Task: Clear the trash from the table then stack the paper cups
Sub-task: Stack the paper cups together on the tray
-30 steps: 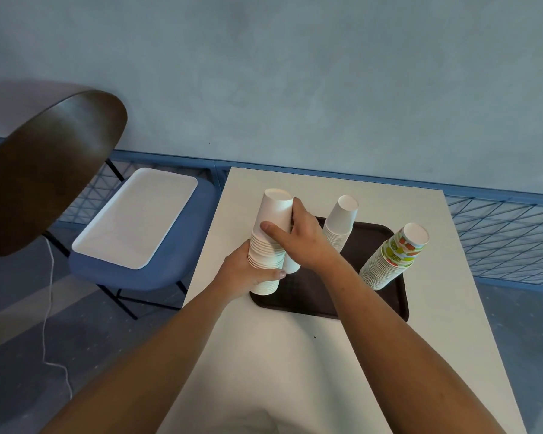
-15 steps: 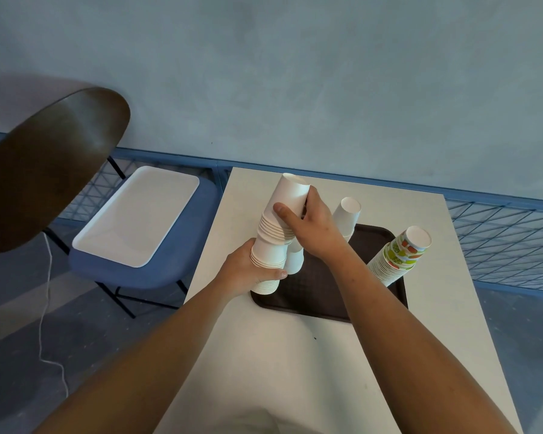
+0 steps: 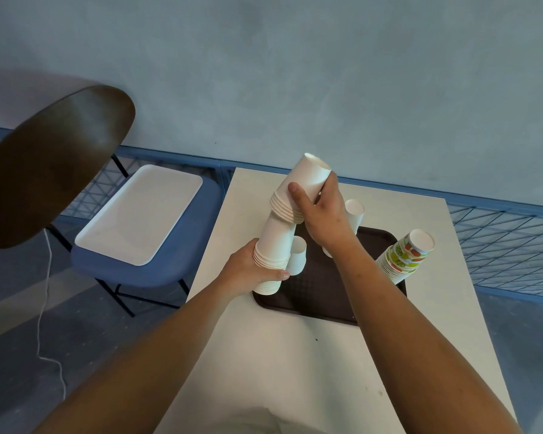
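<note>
A stack of upside-down white paper cups stands at the left end of the dark brown tray [image 3: 326, 305]. My left hand [image 3: 251, 270] grips its lower part [image 3: 275, 242]. My right hand [image 3: 322, 211] holds the upper part [image 3: 301, 186], lifted and tilted to the right, its rims still over the lower part's top. A single white cup [image 3: 297, 255] stands just right of the stack. Another white cup stack [image 3: 355, 211] shows behind my right hand. A stack of printed cups [image 3: 405, 258] leans at the tray's right end.
The tray lies on a white table [image 3: 295, 355] against a grey wall. Left of the table a blue chair [image 3: 132, 270] carries a white tray [image 3: 141, 211]. A dark round chair back [image 3: 44, 164] hangs at the left. Blue mesh railing [image 3: 508, 242] runs behind.
My right hand has lifted the upper cups off the stack and tipped them to the right. My left hand has kept its hold on the lower cups.
</note>
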Motion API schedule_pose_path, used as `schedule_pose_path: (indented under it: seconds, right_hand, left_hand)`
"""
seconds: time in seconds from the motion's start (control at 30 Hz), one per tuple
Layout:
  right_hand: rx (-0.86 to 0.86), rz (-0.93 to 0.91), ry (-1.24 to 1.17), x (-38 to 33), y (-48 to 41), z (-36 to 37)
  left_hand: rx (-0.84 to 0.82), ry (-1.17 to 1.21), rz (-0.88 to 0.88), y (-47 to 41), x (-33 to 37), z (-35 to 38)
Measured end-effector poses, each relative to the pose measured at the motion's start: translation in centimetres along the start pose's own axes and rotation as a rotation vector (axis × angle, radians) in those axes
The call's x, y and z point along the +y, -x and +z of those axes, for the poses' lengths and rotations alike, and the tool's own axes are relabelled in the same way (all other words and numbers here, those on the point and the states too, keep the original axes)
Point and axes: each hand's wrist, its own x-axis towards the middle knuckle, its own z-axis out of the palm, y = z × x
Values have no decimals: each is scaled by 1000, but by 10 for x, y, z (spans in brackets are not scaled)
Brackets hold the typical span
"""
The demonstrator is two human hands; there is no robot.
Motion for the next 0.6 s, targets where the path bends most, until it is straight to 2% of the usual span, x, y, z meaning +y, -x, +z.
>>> schedule_pose_path:
  seconds: [0.23, 0.37, 0.47, 0.6]
  right_hand:
    - [195, 193, -268, 16, -16, -15]
    - [225, 235, -111, 39, -10, -18]
    - [187, 286, -2, 62, -4, -10]
    - [111, 290, 17, 89, 4, 7]
  left_hand:
    - [-11, 21, -4, -1, -7, -3]
    - [-14, 46, -18, -2, -10, -6]
    - [-29, 63, -15, -4, -14, -10]
    - [-29, 70, -5, -6, -18, -14]
